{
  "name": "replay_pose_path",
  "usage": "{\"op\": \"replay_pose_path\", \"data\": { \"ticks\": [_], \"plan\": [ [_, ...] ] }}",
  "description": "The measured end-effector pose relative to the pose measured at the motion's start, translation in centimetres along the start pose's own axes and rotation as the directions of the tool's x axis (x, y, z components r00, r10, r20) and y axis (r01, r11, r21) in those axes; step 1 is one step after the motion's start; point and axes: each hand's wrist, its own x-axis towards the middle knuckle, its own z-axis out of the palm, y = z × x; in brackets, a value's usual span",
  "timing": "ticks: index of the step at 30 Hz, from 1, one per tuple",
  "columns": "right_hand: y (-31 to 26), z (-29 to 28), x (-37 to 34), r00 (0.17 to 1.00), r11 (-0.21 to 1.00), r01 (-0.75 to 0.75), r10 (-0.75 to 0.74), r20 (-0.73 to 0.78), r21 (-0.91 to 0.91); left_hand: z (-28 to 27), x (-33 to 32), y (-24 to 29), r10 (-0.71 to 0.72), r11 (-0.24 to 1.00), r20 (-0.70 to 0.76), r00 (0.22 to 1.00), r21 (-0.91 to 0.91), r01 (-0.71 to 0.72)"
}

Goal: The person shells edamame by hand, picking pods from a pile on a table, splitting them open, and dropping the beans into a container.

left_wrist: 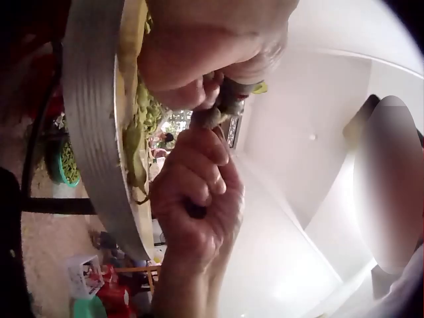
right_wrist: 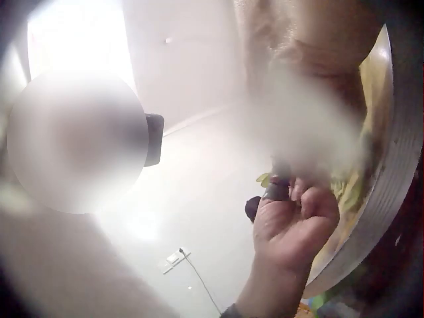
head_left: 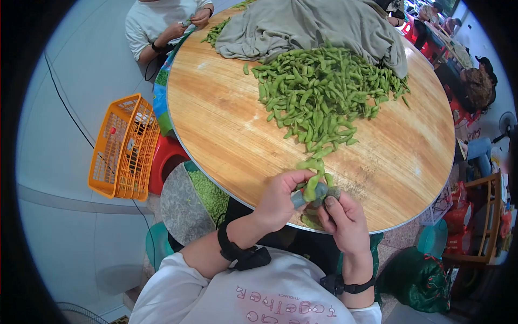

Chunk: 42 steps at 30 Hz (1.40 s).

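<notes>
Close over the near edge of the round wooden table, my two hands meet fingertip to fingertip. The left hand [head_left: 276, 198] pinches a green edamame pod [head_left: 311, 190], with a bluish-grey cover on its thumb. My right hand [head_left: 346, 217] has its thumb and forefinger pinched together at the pod's end, with a dark cover [head_left: 333, 191] at the fingertip. In the left wrist view the curled right hand [left_wrist: 195, 189] reaches up to the left fingers. Its own fingers hide most of the pod there. A big heap of edamame pods [head_left: 318, 97] spreads beyond the hands.
A grey cloth [head_left: 302, 27] covers the far part of the heap on the table [head_left: 216, 119]. At the left, shelled green beans [head_left: 209, 195] lie in a container beside a red stool [head_left: 164, 162] and an orange basket [head_left: 121, 148]. Another person [head_left: 162, 27] sits across the table.
</notes>
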Motion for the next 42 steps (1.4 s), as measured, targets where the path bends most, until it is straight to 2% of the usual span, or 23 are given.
{"op": "replay_pose_path", "data": {
  "ticks": [2,4,8,10,11,12,13,17,20,21,23,25,27,28,29,30,31,32,34,37,39,41,42],
  "plan": [
    [-0.4,-0.1,-0.1,0.999,0.989,-0.04,0.038,0.013,0.143,-0.4,0.1,0.6,-0.104,0.983,0.098,0.99,-0.144,0.117],
    [-1.0,-0.2,-0.4,0.969,0.87,-0.246,0.209,0.134,0.427,-0.2,0.2,1.7,-0.299,0.865,0.198,0.934,-0.356,0.352],
    [-0.2,-0.5,-0.2,0.981,0.895,-0.187,0.148,0.128,0.404,0.1,0.2,1.3,-0.258,0.828,0.273,0.927,-0.432,0.358],
    [-0.1,-0.2,-0.2,0.988,0.999,0.02,-0.026,-0.151,-0.045,0.5,0.0,1.0,-0.251,0.814,0.209,0.945,-0.483,0.323],
    [0.0,0.0,-0.1,0.988,0.999,0.022,-0.029,-0.15,-0.048,0.5,-0.1,0.9,-0.247,0.815,0.21,0.946,-0.483,0.321],
    [0.2,0.3,-0.1,0.937,0.902,0.199,-0.291,-0.196,-0.384,0.5,-0.2,0.7,-0.248,0.821,0.188,0.95,-0.479,0.309],
    [0.2,0.7,0.0,0.832,0.668,0.309,-0.535,-0.148,-0.677,0.4,-0.3,0.6,-0.25,0.828,0.166,0.954,-0.475,0.299],
    [-0.3,1.3,-0.7,0.797,0.505,0.292,-0.598,-0.086,-0.812,-0.6,-0.5,0.6,-0.293,0.833,0.176,0.94,-0.436,0.341],
    [-0.1,0.8,-0.8,0.839,0.549,0.301,-0.541,-0.057,-0.78,-0.6,-0.8,1.1,-0.343,0.715,0.251,0.905,-0.555,0.425],
    [-0.1,0.5,-0.8,0.838,0.548,0.301,-0.542,-0.056,-0.781,-0.5,-0.8,1.1,-0.362,0.739,0.21,0.908,-0.529,0.417],
    [-0.3,-0.7,-1.0,0.904,0.797,0.202,-0.375,-0.204,-0.569,-0.3,-1.0,1.5,-0.379,0.759,0.17,0.91,-0.506,0.41],
    [-0.5,-2.1,-0.7,0.888,0.849,0.194,-0.365,-0.279,-0.491,0.1,-1.3,2.5,-0.467,0.773,0.044,0.883,-0.463,0.433],
    [-0.7,-3.0,-0.3,0.81,0.727,0.188,-0.495,-0.314,-0.66,-0.3,-1.6,2.0,-0.441,0.803,0.06,0.896,-0.42,0.423],
    [-0.5,-3.4,0.3,0.78,0.587,0.254,-0.594,-0.195,-0.769,-0.6,-1.7,1.7,-0.415,0.83,0.076,0.907,-0.376,0.411],
    [-0.5,-3.4,0.4,0.779,0.586,0.254,-0.595,-0.196,-0.77,-0.8,-1.7,1.4,-0.414,0.831,0.077,0.907,-0.375,0.411],
    [-0.9,-2.9,0.7,0.809,0.434,0.206,-0.58,-0.098,-0.877,-0.9,-1.6,1.2,-0.271,0.963,0.106,0.957,0.038,0.268],
    [-1.2,-2.7,1.0,0.839,0.264,0.164,-0.544,-0.006,-0.951,-0.9,-1.6,1.1,-0.144,0.9,0.193,0.971,0.433,0.048],
    [-1.3,-2.8,1.4,0.874,0.111,0.167,-0.477,0.095,-0.98,-1.0,-1.8,1.4,-0.147,0.899,0.193,0.97,0.435,0.049],
    [-1.7,-2.7,2.0,0.898,0.05,0.183,-0.415,0.146,-0.982,-0.4,-2.2,3.6,-0.301,0.737,0.411,0.861,0.673,-0.063],
    [-2.0,-2.3,2.0,0.913,0.008,0.203,-0.364,0.186,-0.979,-0.5,-2.7,5.4,-0.307,0.677,0.49,0.816,0.715,-0.175],
    [-2.0,-2.0,2.0,0.906,0.028,0.203,-0.384,0.177,-0.979,-0.9,-2.4,5.7,-0.234,0.663,0.433,0.871,0.726,-0.183],
    [-1.5,-1.7,2.0,0.915,-0.012,0.161,-0.374,0.153,-0.987,-1.3,-2.0,5.9,-0.204,0.836,0.337,0.919,0.548,-0.015],
    [-1.3,-1.7,2.1,0.916,-0.009,0.162,-0.372,0.154,-0.987,-1.9,-1.5,5.0,-0.042,0.853,0.38,0.924,0.495,-0.164]
  ]
}}
